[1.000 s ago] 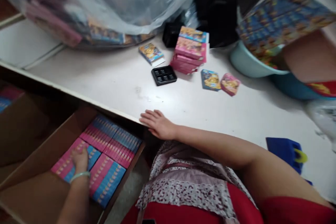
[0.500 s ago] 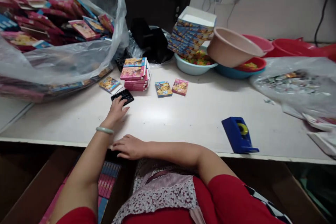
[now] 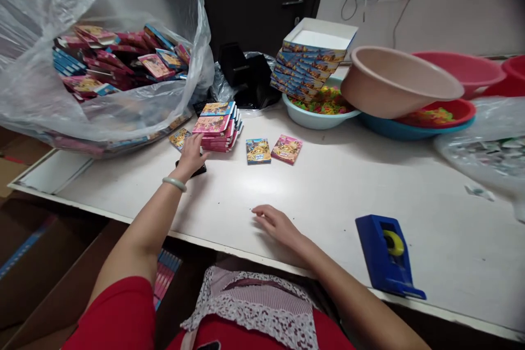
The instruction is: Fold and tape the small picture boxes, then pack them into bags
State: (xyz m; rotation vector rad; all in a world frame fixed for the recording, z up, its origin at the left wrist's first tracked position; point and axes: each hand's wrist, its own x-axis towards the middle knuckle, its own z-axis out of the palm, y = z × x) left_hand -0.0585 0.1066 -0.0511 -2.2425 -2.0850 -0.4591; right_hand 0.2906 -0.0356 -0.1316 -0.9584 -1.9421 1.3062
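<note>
My left hand (image 3: 192,157), with a pale bangle on its wrist, is stretched out over a black plastic tray (image 3: 200,170), which it mostly covers. Its fingers are extended beside the left side of a stack of small pink and blue card boxes (image 3: 215,127); whether they touch it I cannot tell. Behind the fingertips lies a yellow and blue box (image 3: 179,137), partly hidden. My right hand (image 3: 275,223) hovers low over the table's front part, fingers loosely bent and apart, holding nothing. Farther off lie a blue box (image 3: 258,151) and a pink box (image 3: 287,149).
A large clear bag (image 3: 135,115) full of boxes stands at the left. Behind are stacked display trays (image 3: 311,60), a light blue basin (image 3: 320,118) and a beige basin (image 3: 400,79). A blue tape dispenser (image 3: 383,257) sits near the front edge at the right.
My left hand has moved forward from the black tray towards the box stack. My right hand has left the table's front edge and moved right, over the tabletop. The view has shifted.
</note>
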